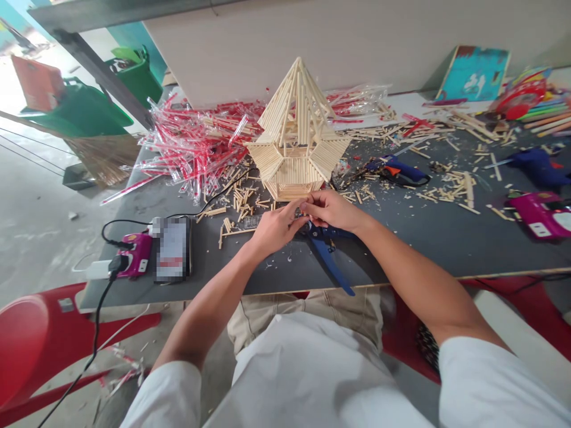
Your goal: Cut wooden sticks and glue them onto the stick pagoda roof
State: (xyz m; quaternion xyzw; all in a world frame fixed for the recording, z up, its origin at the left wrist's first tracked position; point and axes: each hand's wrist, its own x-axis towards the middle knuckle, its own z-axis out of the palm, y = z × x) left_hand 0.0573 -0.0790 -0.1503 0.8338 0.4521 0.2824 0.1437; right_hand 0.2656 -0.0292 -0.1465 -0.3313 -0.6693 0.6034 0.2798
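A pagoda-like model built from thin wooden sticks stands on the dark table, its pointed roof upward. Just in front of its base, my left hand and my right hand meet, fingertips pressed together. Whatever is pinched between them is too small and hidden to make out. Beneath my right hand lies a blue-handled cutting tool, its head partly covered by my fingers. Short cut stick pieces are scattered left of the model's base.
Red-and-clear plastic wrappers heap at the back left. A phone lies beside a purple power strip with cables. To the right are a blue glue gun, another glue gun and a second purple strip.
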